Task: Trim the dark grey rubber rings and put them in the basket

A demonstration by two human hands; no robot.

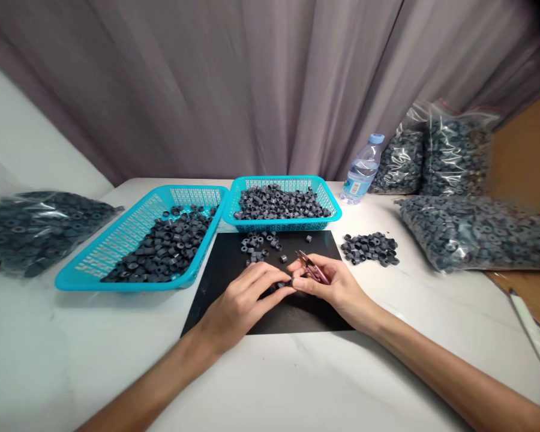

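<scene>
Over a black mat [306, 315], my two hands meet at the fingertips. My left hand [247, 294] is closed, pinching a small dark grey plastic ring [282, 284] that its fingers partly cover. Within the curled fingers of my right hand [337, 288] lies a small scissors-like tool [314, 270] with pinkish handles, its metal tips pointing up and away. My right thumb and index finger also touch the ring area. Just beyond the hands, several loose dark grey rings [256, 246] are scattered on the mat, with a single ring [283, 259] close to my fingers.
Two turquoise baskets, one at left [130, 288] and one at back [283, 226], hold many rings. A ring pile [369, 248] lies right of the mat. Filled plastic bags stand at left [40, 228] and right [477, 234]. A water bottle [362, 171] stands at the back.
</scene>
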